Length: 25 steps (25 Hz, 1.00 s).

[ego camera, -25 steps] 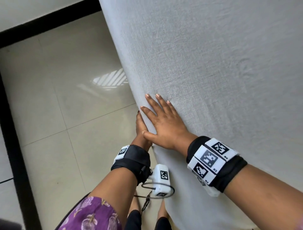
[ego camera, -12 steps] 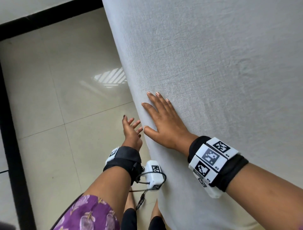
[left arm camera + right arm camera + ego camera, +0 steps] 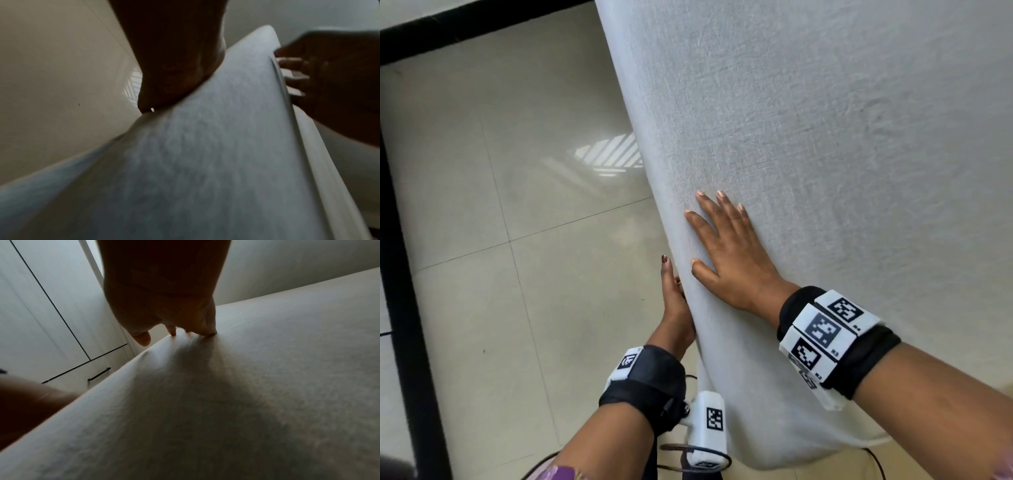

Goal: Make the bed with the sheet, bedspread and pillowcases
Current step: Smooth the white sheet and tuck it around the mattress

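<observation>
A white sheet (image 3: 825,144) covers the bed and hangs over its left side. My right hand (image 3: 726,246) lies flat on top of the sheet near that edge, fingers straight and spread. In the right wrist view its fingertips (image 3: 205,331) press into the sheet (image 3: 257,394). My left hand (image 3: 674,298) is lower, with straight fingers held against the hanging side of the sheet. The left wrist view shows the left hand (image 3: 174,69) pressed to the sheet's side (image 3: 205,162), with the right hand (image 3: 333,84) on top behind the edge.
Cream floor tiles (image 3: 510,212) lie to the left of the bed, bordered by a black strip (image 3: 410,342). A white cabinet with a dark handle (image 3: 99,374) stands beyond the bed edge in the right wrist view.
Half a second ago my left hand was off the bed's side with fingers spread. It is now back against the hanging sheet. My right hand stays flat on top.
</observation>
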Tool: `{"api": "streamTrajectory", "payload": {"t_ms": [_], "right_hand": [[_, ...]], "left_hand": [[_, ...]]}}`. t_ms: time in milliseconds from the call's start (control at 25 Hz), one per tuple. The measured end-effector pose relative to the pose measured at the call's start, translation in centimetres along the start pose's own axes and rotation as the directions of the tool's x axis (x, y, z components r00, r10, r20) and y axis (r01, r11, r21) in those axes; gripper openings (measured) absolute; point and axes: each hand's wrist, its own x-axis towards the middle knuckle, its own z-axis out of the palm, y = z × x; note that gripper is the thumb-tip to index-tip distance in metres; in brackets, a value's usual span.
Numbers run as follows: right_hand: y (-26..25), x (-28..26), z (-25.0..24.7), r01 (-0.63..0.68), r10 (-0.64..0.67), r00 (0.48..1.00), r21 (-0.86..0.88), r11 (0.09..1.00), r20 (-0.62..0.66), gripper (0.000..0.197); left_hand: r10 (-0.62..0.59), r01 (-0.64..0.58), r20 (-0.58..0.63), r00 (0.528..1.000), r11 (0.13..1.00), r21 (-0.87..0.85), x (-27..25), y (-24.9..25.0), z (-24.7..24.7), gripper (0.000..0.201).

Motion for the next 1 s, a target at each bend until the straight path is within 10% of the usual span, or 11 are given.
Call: {"api": "streamTrajectory", "payload": {"t_ms": [440,1000], "right_hand": [[0.3,-2.8,-0.2,0.008,-0.007,0.996,-0.011,1.000,0.091,0.076],[-0.1,-5.0,2.0,-0.002,0.007,0.998,-0.083,0.997,0.062,0.088]], "left_hand": [[0.142,-0.096,-0.297,0.944,0.982,0.165,-1.0,-2.3,-0.7,0.036],[-0.050,0.050,0.013,0.999,0.998,-0.037,-3.5,-7.4,-2.6,0.062]]}}
